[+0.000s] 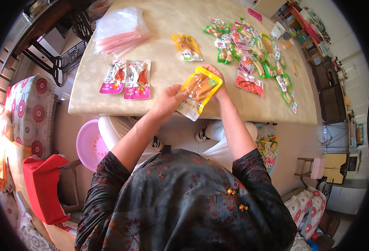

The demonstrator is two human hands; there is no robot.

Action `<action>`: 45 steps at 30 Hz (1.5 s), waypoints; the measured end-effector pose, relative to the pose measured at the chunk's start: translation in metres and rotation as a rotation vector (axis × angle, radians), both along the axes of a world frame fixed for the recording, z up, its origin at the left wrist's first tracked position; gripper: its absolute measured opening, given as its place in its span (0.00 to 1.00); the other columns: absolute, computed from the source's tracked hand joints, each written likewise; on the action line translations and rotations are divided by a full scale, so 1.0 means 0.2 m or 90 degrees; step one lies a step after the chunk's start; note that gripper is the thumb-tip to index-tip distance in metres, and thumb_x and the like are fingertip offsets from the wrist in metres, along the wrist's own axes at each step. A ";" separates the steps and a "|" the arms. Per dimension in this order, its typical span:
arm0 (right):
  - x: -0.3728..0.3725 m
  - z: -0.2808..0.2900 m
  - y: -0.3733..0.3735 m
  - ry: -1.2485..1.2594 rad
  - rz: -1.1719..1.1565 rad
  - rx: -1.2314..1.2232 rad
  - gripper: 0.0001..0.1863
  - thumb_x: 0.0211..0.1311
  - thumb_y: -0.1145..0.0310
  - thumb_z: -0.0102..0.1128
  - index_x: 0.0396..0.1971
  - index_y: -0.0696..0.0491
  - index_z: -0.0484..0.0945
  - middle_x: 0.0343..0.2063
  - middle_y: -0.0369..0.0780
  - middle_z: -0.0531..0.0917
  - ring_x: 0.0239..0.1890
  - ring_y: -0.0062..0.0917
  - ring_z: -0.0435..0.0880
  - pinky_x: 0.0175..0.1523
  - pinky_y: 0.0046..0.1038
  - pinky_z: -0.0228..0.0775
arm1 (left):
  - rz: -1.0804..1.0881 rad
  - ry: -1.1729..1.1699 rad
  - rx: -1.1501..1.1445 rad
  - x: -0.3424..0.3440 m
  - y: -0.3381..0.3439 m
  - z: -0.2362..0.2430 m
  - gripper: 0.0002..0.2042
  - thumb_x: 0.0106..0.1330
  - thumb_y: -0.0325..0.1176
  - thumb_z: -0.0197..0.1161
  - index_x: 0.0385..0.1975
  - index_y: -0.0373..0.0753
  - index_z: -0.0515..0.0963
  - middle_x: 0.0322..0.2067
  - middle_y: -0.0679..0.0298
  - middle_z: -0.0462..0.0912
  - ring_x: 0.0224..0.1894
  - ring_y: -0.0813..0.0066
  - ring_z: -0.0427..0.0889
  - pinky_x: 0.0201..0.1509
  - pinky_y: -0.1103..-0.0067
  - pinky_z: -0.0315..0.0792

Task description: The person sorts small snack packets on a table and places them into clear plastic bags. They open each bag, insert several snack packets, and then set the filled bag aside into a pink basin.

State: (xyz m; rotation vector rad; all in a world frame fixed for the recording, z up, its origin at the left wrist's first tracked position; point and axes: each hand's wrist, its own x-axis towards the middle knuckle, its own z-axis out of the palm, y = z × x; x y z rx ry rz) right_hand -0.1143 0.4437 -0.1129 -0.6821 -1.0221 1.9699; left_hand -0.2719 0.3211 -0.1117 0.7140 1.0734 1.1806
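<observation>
Between both hands, just above the table's near edge, I hold a yellow-edged snack pouch [201, 88] with a clear window showing brown pieces of food. My left hand [170, 100] grips its lower left side, thumb on top. My right hand [218, 83] closes round its right side, with most of the fingers hidden behind it. A similar yellow-edged pouch [187, 47] lies flat on the table just beyond. To the left, two pink-and-white pouches [137, 80] lie side by side.
A stack of clear plastic bags [119, 31] lies at the table's far left. Many green, pink and red snack packets [251, 50] are heaped on the right. Below the cream table [167, 25] stand a pink basin [90, 144] and a tub holding more packets [268, 146].
</observation>
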 end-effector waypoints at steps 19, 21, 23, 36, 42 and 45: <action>-0.02 -0.05 -0.07 -0.470 -0.282 0.618 0.01 0.55 0.78 0.57 0.27 0.58 0.76 0.24 0.42 0.76 0.25 0.30 0.77 0.31 0.27 0.69 | 0.066 1.003 -0.012 -0.31 0.49 0.25 0.18 0.59 0.34 0.60 0.47 0.33 0.72 0.54 0.50 0.70 0.50 0.57 0.75 0.44 0.63 0.74; -0.03 -0.05 -0.07 -0.465 -0.275 0.601 0.01 0.55 0.78 0.57 0.27 0.58 0.76 0.24 0.42 0.76 0.25 0.31 0.77 0.30 0.27 0.69 | 0.073 1.165 0.109 -0.24 0.45 0.27 0.23 0.57 0.42 0.63 0.51 0.38 0.71 0.62 0.51 0.61 0.60 0.56 0.66 0.53 0.57 0.67; -0.04 -0.05 -0.07 -0.456 -0.263 0.567 0.01 0.55 0.78 0.57 0.27 0.58 0.76 0.24 0.42 0.76 0.25 0.32 0.78 0.31 0.28 0.69 | 0.074 1.198 0.257 -0.20 0.48 0.20 0.29 0.55 0.50 0.64 0.56 0.46 0.70 0.68 0.54 0.51 0.68 0.55 0.54 0.61 0.50 0.57; -0.03 -0.03 -0.06 -0.499 -0.238 0.572 0.03 0.56 0.75 0.57 0.25 0.57 0.77 0.23 0.43 0.76 0.25 0.35 0.76 0.31 0.31 0.68 | -0.171 1.126 0.102 -0.29 1.03 0.11 0.29 0.64 0.61 0.42 0.66 0.63 0.59 0.71 0.59 0.42 0.73 0.60 0.38 0.67 0.42 0.27; -0.04 -0.04 -0.06 -0.506 -0.240 0.552 0.03 0.56 0.75 0.58 0.25 0.58 0.77 0.23 0.42 0.76 0.24 0.32 0.76 0.29 0.30 0.68 | -0.163 1.157 0.118 -0.44 1.28 0.10 0.30 0.63 0.62 0.41 0.66 0.63 0.58 0.71 0.60 0.44 0.73 0.60 0.40 0.67 0.42 0.30; -0.05 -0.05 -0.06 -0.474 -0.252 0.534 0.03 0.56 0.75 0.58 0.25 0.57 0.77 0.23 0.42 0.76 0.24 0.32 0.76 0.29 0.29 0.68 | -0.164 1.210 0.162 -0.50 1.38 0.08 0.31 0.63 0.63 0.41 0.66 0.63 0.58 0.70 0.60 0.46 0.73 0.59 0.42 0.68 0.43 0.33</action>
